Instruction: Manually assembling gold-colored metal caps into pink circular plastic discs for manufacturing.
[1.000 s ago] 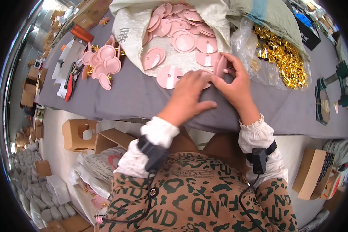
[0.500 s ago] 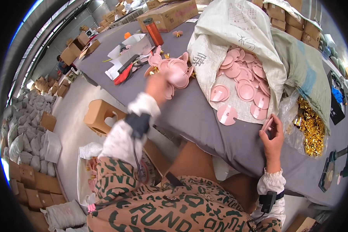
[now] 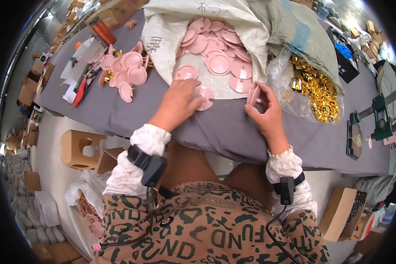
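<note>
Hands on grey table [image 3: 233, 132]. Left hand [image 3: 178, 100] palm down, fingers curled over pink disc [image 3: 203, 97] lying at near edge of white sack [image 3: 171, 31]; grip itself hidden, cannot tell if clamped. Right hand [image 3: 265, 111] pinching small stack of pink discs [image 3: 253, 93] upright between thumb and fingers, just right of left hand. Beyond both, open sack mouth full of more pink discs [image 3: 218, 53]. Far left, loose heap of pink discs [image 3: 127, 70] with red-handled pliers [image 3: 80, 90] beside. Right, clear bag of gold metal parts [image 3: 317, 90]. Far right, green hand press [image 3: 380, 119]. Cardboard box [image 3: 78, 149] on floor, lower left.
</note>
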The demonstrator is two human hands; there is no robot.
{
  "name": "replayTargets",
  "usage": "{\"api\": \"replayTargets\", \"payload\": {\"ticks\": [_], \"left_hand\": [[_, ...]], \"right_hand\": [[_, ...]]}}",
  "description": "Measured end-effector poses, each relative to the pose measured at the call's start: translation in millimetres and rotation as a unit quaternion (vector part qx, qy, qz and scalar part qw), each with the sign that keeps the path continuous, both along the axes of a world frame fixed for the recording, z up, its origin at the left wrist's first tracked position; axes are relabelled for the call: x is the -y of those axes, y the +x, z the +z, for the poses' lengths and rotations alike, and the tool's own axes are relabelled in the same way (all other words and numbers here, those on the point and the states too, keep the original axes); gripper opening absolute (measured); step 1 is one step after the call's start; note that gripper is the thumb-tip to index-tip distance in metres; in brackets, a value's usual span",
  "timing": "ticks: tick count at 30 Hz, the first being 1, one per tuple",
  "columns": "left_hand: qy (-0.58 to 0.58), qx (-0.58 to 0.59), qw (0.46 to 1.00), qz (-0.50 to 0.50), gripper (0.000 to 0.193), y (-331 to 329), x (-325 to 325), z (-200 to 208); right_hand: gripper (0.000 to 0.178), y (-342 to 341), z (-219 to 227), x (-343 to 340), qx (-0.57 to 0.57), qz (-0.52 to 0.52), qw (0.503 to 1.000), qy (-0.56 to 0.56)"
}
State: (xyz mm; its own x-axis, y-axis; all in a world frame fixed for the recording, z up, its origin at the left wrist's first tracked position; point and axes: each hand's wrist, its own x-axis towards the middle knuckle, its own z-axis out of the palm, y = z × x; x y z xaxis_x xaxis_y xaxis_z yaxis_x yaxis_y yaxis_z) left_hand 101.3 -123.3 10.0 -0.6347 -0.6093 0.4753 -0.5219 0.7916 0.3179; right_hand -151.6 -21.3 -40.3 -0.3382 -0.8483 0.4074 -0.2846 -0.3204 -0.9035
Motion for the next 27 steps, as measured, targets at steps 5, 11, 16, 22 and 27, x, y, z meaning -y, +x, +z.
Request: {"api": "replayTargets", "payload": {"ticks": [5, 11, 16, 22, 27], "left_hand": [[0.033, 0.087, 0.991, 0.100, 0.054, -22.3, -8.7, -9.9], [0.416, -0.335, 0.840, 0.093, 0.051, -28.3, -47.2, -27.4], [0.656, -0.610, 0.432, -0.102, 0.032, -30.3, -71.0, -18.9], [0.661, -0.650, 0.342, -0.155, 0.035, -15.8, -76.4, -41.6], [0.676, -0.595, 0.427, -0.086, 0.048, 7.7, -73.1, -23.8]], "right_hand": [[0.063, 2.8, 1.8, -1.0, -0.033, 0.014, 0.999, -0.006], [0.064, 31.2, 27.9, -5.4, -0.140, 0.079, 0.986, -0.050], [0.062, 52.0, 37.2, -10.7, -0.246, 0.089, 0.965, -0.006], [0.064, 91.9, 55.5, -7.6, -0.349, 0.143, 0.926, 0.001], [0.073, 107.4, 63.1, 7.1, -0.399, 0.216, 0.891, -0.001]]}}
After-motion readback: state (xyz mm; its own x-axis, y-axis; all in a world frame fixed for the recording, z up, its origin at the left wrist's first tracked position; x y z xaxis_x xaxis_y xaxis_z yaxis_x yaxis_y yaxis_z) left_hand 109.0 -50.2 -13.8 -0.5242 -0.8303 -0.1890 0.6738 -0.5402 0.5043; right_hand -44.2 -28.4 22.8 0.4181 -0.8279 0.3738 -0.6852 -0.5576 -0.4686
